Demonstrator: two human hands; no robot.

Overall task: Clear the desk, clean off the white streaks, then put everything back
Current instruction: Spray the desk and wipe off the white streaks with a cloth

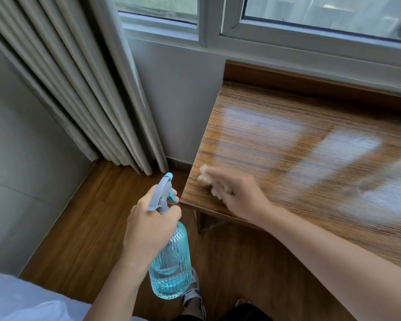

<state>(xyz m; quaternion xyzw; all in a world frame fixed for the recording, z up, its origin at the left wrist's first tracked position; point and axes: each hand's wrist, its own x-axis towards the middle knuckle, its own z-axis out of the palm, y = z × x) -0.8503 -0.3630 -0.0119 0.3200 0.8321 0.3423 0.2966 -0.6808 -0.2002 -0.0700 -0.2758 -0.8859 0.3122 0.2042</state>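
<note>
The wooden desk (pixel 299 126) fills the right side under the window, its top bare and glossy with pale reflections. My right hand (pixel 239 193) presses a small cream cloth (pixel 205 178) onto the desk's near left corner; hand and cloth are motion-blurred. My left hand (pixel 148 221) grips the neck of a clear ribbed spray bottle (pixel 170 262) holding blue liquid, with a grey trigger head and blue nozzle, held upright off the desk's left edge above the floor.
Grey pleated curtains (pixel 79 89) hang at the left beside a white window frame (pixel 218 31). Wood floor (pixel 83 228) lies left of the desk. A white bed edge (pixel 21 300) shows at bottom left. My sandalled foot (pixel 195 295) stands below the bottle.
</note>
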